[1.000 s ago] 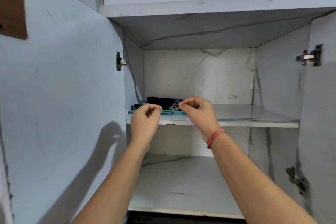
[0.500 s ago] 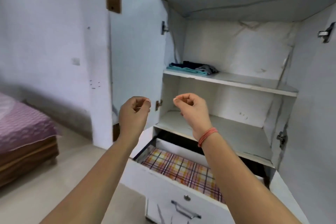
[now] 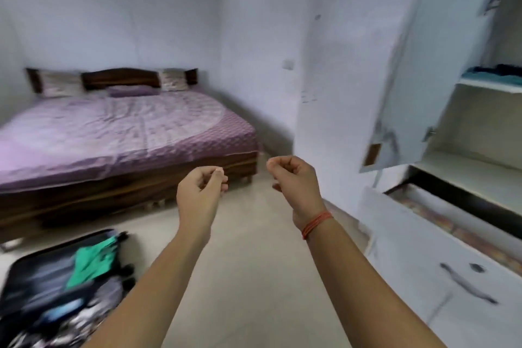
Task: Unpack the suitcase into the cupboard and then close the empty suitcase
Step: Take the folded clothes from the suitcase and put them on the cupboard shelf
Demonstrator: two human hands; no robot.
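The black suitcase point(image 3: 19, 268) lies open on the floor at the lower left, blurred, with a green garment point(image 3: 93, 260) on top of other clothes. The white cupboard point(image 3: 463, 167) stands at the right with its door point(image 3: 423, 79) swung open. Folded teal and dark clothes point(image 3: 494, 72) rest on its upper shelf point(image 3: 488, 87). My left hand point(image 3: 200, 186) and my right hand point(image 3: 293, 181) are raised in mid-air over the floor between the two, fingers curled, holding nothing. An orange thread band circles my right wrist.
A pulled-out white drawer point(image 3: 423, 248) with a checked lining juts from the cupboard base at the right. A wooden bed point(image 3: 113, 133) with a purple cover fills the left middle. Pale floor point(image 3: 254, 263) stretches between the suitcase and the cupboard.
The view has swung left, from the cupboard shelf to the room. Both hands left the folded clothes on the shelf and came down empty, still curled. The suitcase has come into view.
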